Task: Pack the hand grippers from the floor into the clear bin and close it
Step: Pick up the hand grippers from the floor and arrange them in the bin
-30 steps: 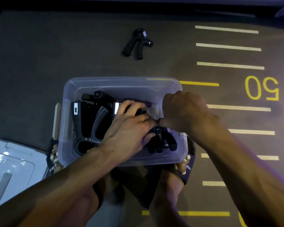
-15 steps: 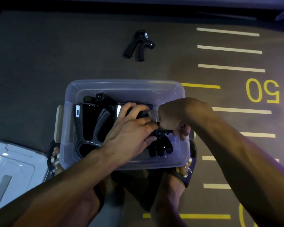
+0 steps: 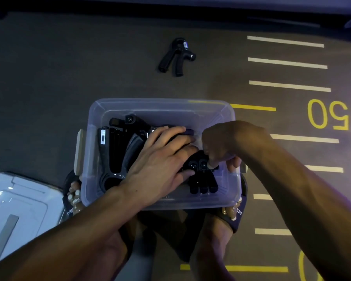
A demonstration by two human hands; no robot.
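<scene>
The clear bin [image 3: 160, 104] stands open on the floor between my feet, with several black hand grippers [image 3: 118, 151] packed inside. My left hand [image 3: 162, 163] lies across the grippers in the middle of the bin, fingers spread and pressing down on them. My right hand [image 3: 221, 145] reaches in at the bin's right side, its fingers curled and pinching the top of a black gripper [image 3: 203, 179] that stands near the front right. One more black hand gripper [image 3: 175, 56] lies on the floor beyond the bin.
The bin's white lid [image 3: 14, 207] lies on the floor at the lower left. My sandalled feet [image 3: 235, 213] sit just under the bin's near edge. White and yellow lines and a yellow "50" [image 3: 328, 116] mark the dark floor on the right.
My right hand has moved lower into the bin's right side and pushed the black gripper down. My left hand has stayed on the packed grippers. The view has shifted slightly.
</scene>
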